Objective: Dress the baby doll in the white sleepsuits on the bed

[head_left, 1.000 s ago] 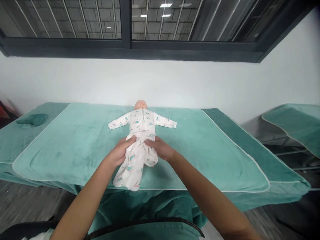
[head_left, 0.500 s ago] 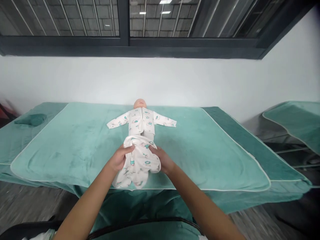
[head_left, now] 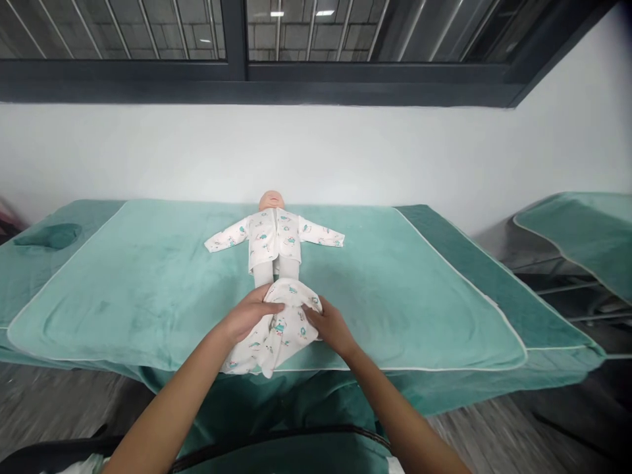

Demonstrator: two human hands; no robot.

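A baby doll lies on its back, head toward the wall, in a white printed jacket with its sleeves spread to both sides. Its pale legs show below the jacket hem. White printed baby pants are bunched by the doll's lower legs, covering its feet. My left hand grips the left side of the pants' waist, thumb on top. On the right side of the waist, my right hand pinches the cloth. The fingers beneath the fabric are hidden.
The doll rests on a light green blanket over a darker green bed cover. A white wall and a dark window frame stand behind. Another green-covered bed is at the right. A dark green hollow marks the left end.
Both hands have drawn the pants slightly toward me and right, and more of the doll's legs shows. The waist cloth is bunched differently between my hands. The view has shifted a little.
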